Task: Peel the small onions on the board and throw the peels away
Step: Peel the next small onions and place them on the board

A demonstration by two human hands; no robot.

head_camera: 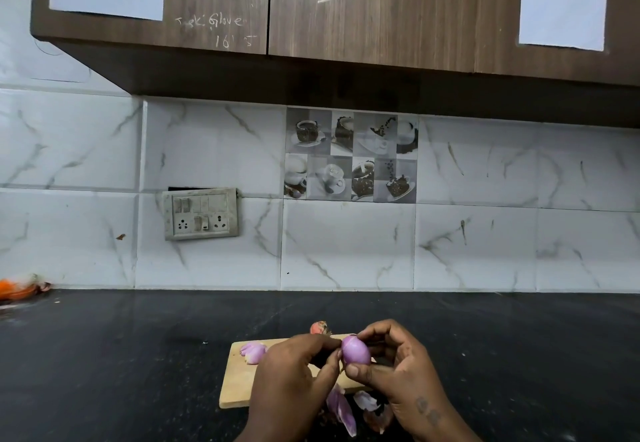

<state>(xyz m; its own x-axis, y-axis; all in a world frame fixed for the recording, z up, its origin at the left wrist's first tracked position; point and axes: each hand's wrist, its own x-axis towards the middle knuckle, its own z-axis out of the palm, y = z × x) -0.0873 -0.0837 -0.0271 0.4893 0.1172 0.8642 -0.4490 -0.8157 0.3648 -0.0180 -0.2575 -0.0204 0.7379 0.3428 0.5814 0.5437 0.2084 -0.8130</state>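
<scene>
The onion (pixel 355 350) is held between both hands, just above the board (pixel 239 382), with its long axis tilted away from the person. The right hand (pixel 398 367) pinches it between thumb and fingers. The left hand (pixel 294 372) pinches at its near-left flank. Peels (pixel 341 407) lie just below the hands.

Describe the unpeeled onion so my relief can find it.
Find the wooden board on the black counter. At its far edge, beyond the left hand, lies one small onion. It alone wears dry orange-brown skin; the peeled onions are glossy purple.
</scene>
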